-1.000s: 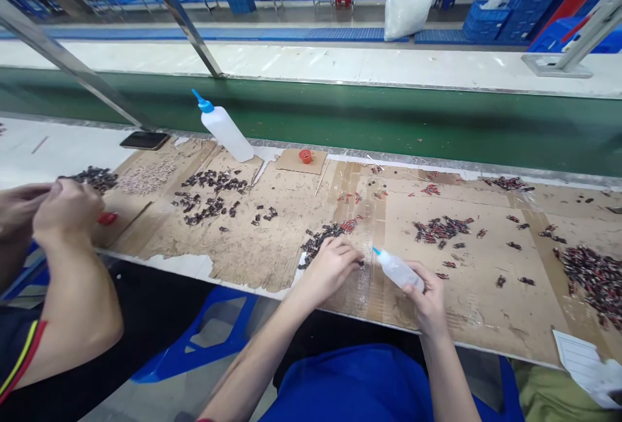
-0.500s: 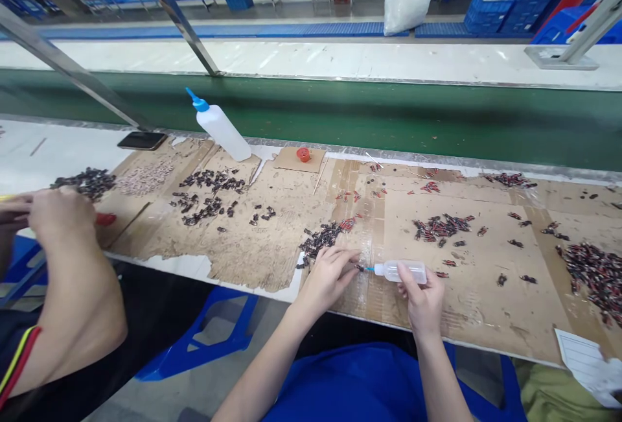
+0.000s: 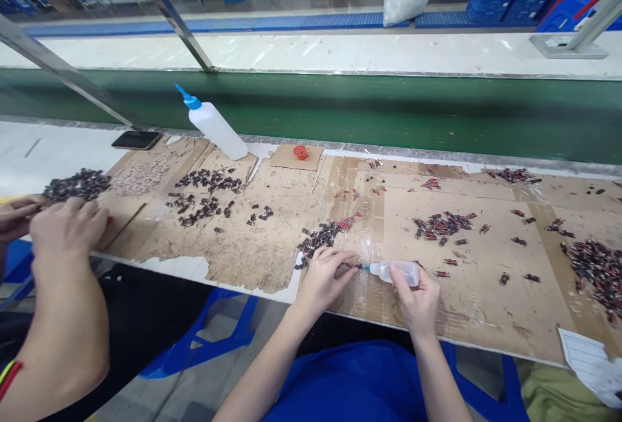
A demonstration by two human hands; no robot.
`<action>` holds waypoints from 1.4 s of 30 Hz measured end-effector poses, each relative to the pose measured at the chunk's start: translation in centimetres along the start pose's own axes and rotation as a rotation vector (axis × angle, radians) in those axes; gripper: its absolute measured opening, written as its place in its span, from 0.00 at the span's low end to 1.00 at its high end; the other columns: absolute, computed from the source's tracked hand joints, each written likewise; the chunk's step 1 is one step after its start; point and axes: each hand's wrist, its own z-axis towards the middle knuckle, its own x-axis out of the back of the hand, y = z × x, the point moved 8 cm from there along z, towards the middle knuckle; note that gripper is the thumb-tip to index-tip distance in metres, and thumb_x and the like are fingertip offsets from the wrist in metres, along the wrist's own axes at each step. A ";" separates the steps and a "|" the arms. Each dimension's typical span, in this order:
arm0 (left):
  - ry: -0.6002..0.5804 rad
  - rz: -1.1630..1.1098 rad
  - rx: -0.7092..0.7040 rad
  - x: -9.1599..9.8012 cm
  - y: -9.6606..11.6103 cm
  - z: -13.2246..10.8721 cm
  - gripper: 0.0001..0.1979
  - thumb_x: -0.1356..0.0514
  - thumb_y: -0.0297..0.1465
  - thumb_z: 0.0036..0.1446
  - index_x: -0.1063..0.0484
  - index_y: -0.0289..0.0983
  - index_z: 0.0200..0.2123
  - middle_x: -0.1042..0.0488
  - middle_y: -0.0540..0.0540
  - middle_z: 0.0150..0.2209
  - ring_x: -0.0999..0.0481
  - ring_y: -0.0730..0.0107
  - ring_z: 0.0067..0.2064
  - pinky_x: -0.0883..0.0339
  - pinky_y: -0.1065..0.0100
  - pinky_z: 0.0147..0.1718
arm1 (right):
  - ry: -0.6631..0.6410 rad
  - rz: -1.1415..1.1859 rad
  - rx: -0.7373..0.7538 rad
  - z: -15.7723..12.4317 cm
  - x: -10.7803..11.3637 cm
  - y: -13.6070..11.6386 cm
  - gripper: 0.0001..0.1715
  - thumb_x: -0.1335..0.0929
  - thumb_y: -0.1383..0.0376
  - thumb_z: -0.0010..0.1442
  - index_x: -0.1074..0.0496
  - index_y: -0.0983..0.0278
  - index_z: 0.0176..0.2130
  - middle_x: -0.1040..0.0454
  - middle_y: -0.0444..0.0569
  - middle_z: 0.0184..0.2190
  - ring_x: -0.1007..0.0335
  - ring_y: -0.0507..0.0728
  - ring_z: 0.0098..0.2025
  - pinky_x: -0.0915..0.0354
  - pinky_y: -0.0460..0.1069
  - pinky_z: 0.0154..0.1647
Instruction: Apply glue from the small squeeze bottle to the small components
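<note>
Cardboard-covered bench (image 3: 257,260), two hands at its near edge.
Right hand (image 3: 422,295) grips the bottle (image 3: 397,273), nozzle (image 3: 366,268) at the left hand (image 3: 326,276), whose fingertips pinch a mostly hidden dark part (image 3: 357,266). Bare cardboard separates bottle from edge; a pile (image 3: 442,225) lies beyond.

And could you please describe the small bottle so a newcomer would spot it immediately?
At the cardboard-covered table, find the right hand of the person in blue. It holds the small bottle sideways, tip towards the left hand. The other bottle, farther back, is larger and unheld.
</note>
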 end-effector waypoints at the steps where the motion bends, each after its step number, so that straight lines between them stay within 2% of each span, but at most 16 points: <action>1: 0.003 -0.004 -0.001 0.0 0.0 0.0 0.10 0.35 0.25 0.53 0.25 0.40 0.41 0.18 0.48 0.31 0.21 0.62 0.38 0.33 0.59 0.43 | -0.002 0.003 -0.005 0.0 0.0 0.0 0.17 0.29 0.54 0.51 0.23 0.66 0.26 0.24 0.48 0.19 0.30 0.55 0.21 0.33 0.47 0.23; 12: -0.005 -0.032 0.051 0.0 -0.2 0.0 0.10 0.34 0.25 0.52 0.25 0.40 0.39 0.18 0.49 0.31 0.21 0.61 0.38 0.33 0.58 0.44 | 0.051 0.058 -0.052 -0.1 0.2 0.1 0.16 0.29 0.54 0.50 0.24 0.65 0.24 0.27 0.46 0.17 0.33 0.54 0.20 0.34 0.48 0.23; 21: -0.009 -0.010 0.037 0.0 -0.1 0.1 0.09 0.35 0.26 0.53 0.25 0.40 0.40 0.18 0.50 0.31 0.21 0.63 0.38 0.34 0.58 0.45 | 0.004 0.052 -0.046 0.1 -0.1 0.1 0.15 0.29 0.55 0.49 0.24 0.65 0.24 0.28 0.45 0.16 0.34 0.54 0.19 0.35 0.47 0.22; 38: -0.010 0.038 0.016 -0.1 0.0 -0.1 0.10 0.34 0.24 0.53 0.25 0.40 0.39 0.18 0.50 0.31 0.21 0.63 0.38 0.35 0.59 0.46 | 0.096 0.106 -0.097 -0.1 0.7 1.6 0.18 0.27 0.54 0.48 0.27 0.66 0.22 0.30 0.43 0.16 0.38 0.51 0.18 0.39 0.46 0.20; 42: -0.019 0.039 0.016 -0.3 0.0 -0.3 0.10 0.34 0.24 0.53 0.25 0.40 0.40 0.18 0.49 0.32 0.22 0.62 0.40 0.34 0.58 0.46 | 0.174 0.252 -0.115 -0.2 1.5 2.6 0.19 0.26 0.53 0.48 0.27 0.67 0.26 0.29 0.44 0.18 0.38 0.50 0.17 0.41 0.45 0.17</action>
